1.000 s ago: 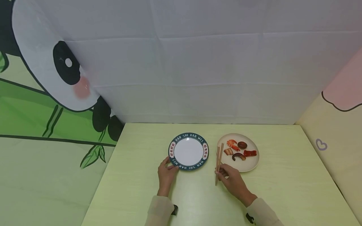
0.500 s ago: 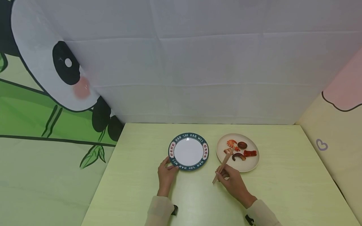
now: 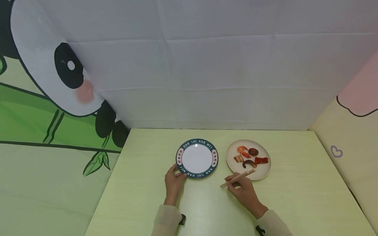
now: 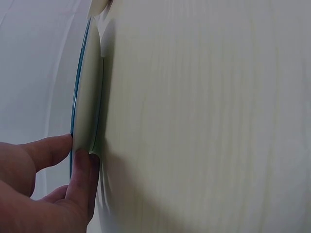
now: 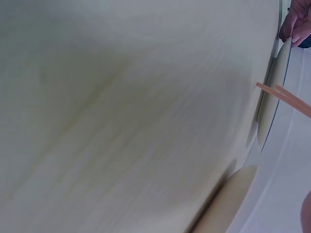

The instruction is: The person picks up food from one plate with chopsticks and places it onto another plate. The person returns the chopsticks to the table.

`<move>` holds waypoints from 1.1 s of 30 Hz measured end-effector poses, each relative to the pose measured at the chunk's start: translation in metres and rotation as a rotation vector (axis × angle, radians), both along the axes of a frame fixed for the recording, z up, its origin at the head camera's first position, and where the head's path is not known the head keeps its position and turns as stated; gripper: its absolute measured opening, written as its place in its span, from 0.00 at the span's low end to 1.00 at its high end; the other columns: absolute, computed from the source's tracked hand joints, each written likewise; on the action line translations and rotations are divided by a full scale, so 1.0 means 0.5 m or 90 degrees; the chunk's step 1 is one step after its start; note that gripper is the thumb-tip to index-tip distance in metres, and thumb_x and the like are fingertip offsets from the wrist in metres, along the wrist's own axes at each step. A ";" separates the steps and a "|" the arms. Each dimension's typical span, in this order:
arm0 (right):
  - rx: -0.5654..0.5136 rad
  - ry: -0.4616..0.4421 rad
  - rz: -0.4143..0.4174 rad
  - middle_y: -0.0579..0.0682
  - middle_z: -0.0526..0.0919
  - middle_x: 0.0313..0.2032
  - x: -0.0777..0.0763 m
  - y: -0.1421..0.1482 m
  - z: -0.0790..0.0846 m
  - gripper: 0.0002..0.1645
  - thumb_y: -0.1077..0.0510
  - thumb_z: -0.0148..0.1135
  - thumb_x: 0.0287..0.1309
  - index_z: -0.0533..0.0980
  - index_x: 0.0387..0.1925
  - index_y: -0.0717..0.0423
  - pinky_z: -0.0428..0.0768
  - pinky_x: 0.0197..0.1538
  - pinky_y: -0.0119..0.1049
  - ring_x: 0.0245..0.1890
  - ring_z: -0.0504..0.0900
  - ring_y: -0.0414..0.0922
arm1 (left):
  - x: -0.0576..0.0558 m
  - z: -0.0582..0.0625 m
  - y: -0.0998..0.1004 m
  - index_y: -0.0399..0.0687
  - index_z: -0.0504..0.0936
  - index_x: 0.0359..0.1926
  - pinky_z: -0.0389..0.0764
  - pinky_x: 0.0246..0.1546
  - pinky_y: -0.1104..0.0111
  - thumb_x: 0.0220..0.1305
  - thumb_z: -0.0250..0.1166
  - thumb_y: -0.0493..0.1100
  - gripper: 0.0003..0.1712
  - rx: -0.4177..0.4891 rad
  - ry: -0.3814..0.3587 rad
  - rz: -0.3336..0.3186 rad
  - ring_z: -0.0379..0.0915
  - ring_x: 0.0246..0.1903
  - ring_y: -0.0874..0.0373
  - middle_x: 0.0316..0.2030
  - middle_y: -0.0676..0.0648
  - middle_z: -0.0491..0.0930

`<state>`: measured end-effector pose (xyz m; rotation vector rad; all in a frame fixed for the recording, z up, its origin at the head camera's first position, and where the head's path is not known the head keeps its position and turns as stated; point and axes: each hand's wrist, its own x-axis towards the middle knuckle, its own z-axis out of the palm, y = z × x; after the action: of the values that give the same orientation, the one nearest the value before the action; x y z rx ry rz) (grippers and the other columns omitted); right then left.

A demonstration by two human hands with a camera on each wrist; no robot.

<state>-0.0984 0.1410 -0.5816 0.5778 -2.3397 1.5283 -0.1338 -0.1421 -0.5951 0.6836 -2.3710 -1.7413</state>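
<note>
A round plate with a dark green lettered rim (image 3: 197, 175) lies left of the middle of the table. My left hand (image 3: 174, 183) pinches its near-left edge, thumb on the upper side and fingers (image 4: 80, 177) beneath the rim. My right hand (image 3: 244, 191) holds a pair of wooden chopsticks (image 3: 244, 174), angled to the upper right, their tips over the near edge of a cream plate (image 3: 264, 173). On that plate lie a shrimp (image 3: 242, 151), a brown oval piece (image 3: 253, 151), a red strip (image 3: 261, 160), a dark-edged curved slice (image 3: 249, 163) and a striped pale-brown piece (image 3: 238, 158).
The pale wood-grain table (image 3: 141, 157) ends at a white cloth backdrop (image 3: 218, 108) behind the plates. A printed cartoon wall (image 3: 68, 131) stands to the left and a cream wall (image 3: 348, 164) to the right.
The chopsticks have swung clockwise in my right hand, from nearly upright beside the cream plate to a low slant across its near edge. The left hand, plates and food pieces stay put.
</note>
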 end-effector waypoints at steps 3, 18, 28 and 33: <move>-0.014 0.010 0.006 0.48 0.88 0.34 -0.001 0.001 -0.002 0.17 0.82 0.70 0.50 0.87 0.35 0.61 0.83 0.35 0.22 0.33 0.84 0.32 | 0.001 0.000 -0.001 0.29 0.75 0.69 0.89 0.45 0.56 0.55 0.73 0.24 0.38 0.003 0.003 -0.002 0.86 0.47 0.39 0.58 0.31 0.79; -0.015 0.033 0.000 0.51 0.84 0.33 -0.004 0.005 -0.004 0.15 0.80 0.73 0.48 0.89 0.33 0.61 0.81 0.35 0.19 0.33 0.81 0.36 | -0.002 -0.002 -0.004 0.30 0.74 0.70 0.89 0.45 0.57 0.56 0.73 0.25 0.39 0.001 -0.003 -0.006 0.86 0.47 0.40 0.58 0.31 0.79; -0.054 -0.050 -0.016 0.47 0.83 0.32 0.001 -0.001 0.007 0.07 0.73 0.70 0.62 0.89 0.32 0.61 0.83 0.34 0.23 0.31 0.83 0.36 | 0.000 0.002 -0.003 0.30 0.75 0.70 0.89 0.45 0.57 0.56 0.73 0.24 0.38 0.002 -0.002 -0.005 0.86 0.47 0.39 0.58 0.31 0.79; -0.121 -0.131 0.002 0.54 0.83 0.34 0.005 -0.003 0.014 0.08 0.72 0.66 0.67 0.89 0.37 0.64 0.88 0.36 0.29 0.30 0.88 0.39 | 0.002 0.002 -0.003 0.30 0.75 0.70 0.89 0.45 0.57 0.56 0.73 0.24 0.38 0.000 0.002 -0.006 0.86 0.47 0.39 0.58 0.31 0.79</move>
<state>-0.0958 0.1397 -0.5748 0.3959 -2.2998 1.8647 -0.1330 -0.1437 -0.5941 0.6694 -2.3759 -1.7455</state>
